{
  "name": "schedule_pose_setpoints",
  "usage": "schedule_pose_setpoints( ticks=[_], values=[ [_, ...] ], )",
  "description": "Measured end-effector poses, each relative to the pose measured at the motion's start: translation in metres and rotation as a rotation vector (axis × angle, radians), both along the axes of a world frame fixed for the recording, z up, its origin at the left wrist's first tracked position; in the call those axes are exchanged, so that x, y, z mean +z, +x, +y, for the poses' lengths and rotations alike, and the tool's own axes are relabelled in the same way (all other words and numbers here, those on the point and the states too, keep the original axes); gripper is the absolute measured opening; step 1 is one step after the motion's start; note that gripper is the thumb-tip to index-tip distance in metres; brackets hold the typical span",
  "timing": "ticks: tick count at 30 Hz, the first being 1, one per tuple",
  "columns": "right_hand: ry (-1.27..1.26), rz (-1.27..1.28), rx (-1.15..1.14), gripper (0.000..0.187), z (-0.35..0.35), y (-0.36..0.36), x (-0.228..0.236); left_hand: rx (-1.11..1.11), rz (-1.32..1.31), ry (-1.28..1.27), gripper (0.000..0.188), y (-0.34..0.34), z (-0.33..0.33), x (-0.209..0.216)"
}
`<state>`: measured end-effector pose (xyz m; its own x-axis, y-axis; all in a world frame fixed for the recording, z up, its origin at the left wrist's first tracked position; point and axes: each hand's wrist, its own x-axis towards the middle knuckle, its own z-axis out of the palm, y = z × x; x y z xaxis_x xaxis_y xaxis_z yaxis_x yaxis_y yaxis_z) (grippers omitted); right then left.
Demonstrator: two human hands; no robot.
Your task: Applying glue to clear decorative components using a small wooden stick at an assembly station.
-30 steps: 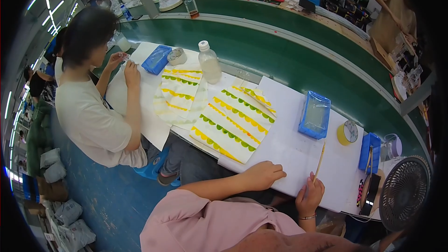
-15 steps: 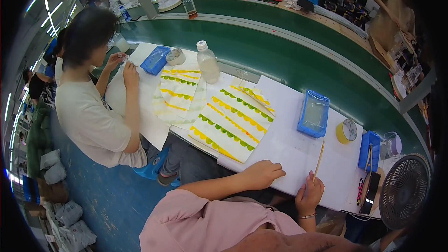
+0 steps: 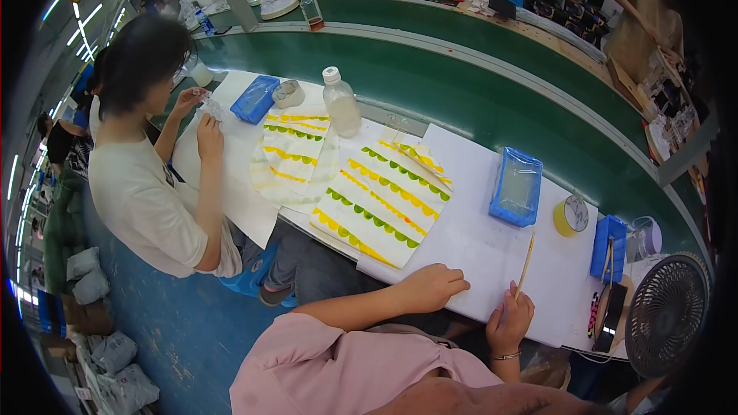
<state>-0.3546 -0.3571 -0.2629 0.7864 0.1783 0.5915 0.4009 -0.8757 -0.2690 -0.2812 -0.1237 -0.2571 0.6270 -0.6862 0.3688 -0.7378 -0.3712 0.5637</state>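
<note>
My right hand is closed round a thin wooden stick, which points up and away over the white paper. The stick's lower end is hidden in my fingers. At the table's near edge rests my left hand, back upward, fingers curled in and nothing showing in them. Beyond it lies a white sheet with yellow and green scalloped bands. A blue tray wrapped in clear plastic and a yellow roll of tape are past the stick's tip.
On the left a co-worker handles a clear, crinkled thing. A bottle of cloudy liquid stands near another banded sheet. To the right are a blue container with sticks and a black fan.
The co-worker's nearer hand has moved down, and the clear thing shows more between their hands. The co-worker leans slightly left. My hands and the stick have not visibly moved.
</note>
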Motion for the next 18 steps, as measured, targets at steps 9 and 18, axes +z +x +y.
schedule_pose_setpoints(
  ticks=[9, 18],
  values=[
    [-0.026, -0.017, -0.043, 0.035, -0.004, -0.004, 0.004, -0.028, -0.001, -0.024, 0.027, 0.003, -0.005, 0.0],
    [0.035, 0.017, -0.027, 0.031, 0.004, 0.006, 0.011, 0.007, -0.018, -0.03, 0.026, 0.004, -0.002, 0.007]
  ],
)
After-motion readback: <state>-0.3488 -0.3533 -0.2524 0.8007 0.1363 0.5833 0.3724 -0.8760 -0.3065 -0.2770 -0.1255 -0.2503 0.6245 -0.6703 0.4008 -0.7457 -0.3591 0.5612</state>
